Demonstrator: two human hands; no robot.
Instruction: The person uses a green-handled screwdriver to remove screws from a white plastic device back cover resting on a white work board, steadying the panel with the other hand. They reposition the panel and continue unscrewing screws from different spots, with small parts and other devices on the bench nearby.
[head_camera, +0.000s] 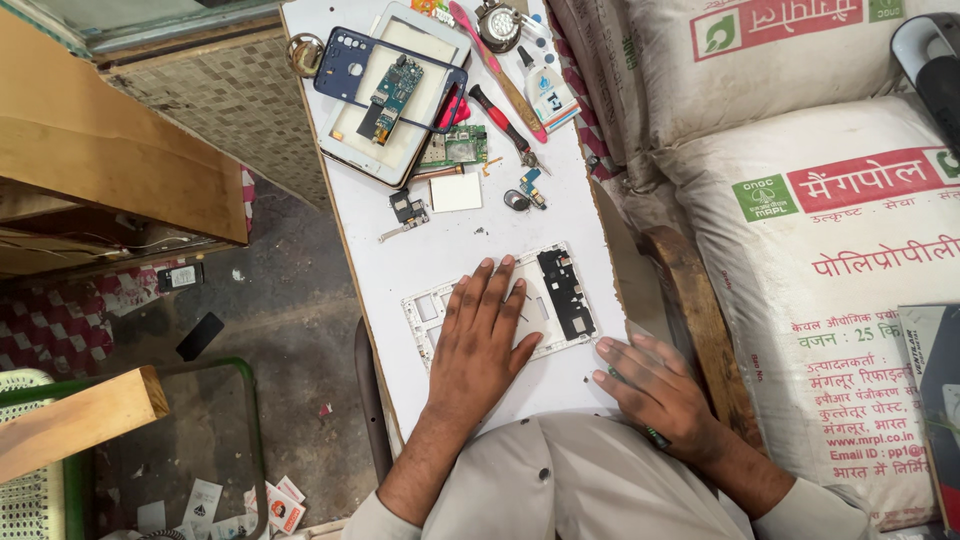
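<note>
Head view shows the left hand (480, 345) pressing flat, fingers open, on a white phone frame (500, 300), apparently to steady it. Just beside the frame, the right hand (655, 395) grasps a thin tool (655, 437).

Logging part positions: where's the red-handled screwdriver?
Head view, far end of the white table: the red-handled screwdriver lies right of the white tablet frame, beside the green circuit board.

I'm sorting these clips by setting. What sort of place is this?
Most likely a small phone repair bench. The left hand presses a white plastic phone frame on a narrow white worktop, beyond it lie a loose green circuit board and a red-handled screwdriver. The right hand rests at the edge.
</note>
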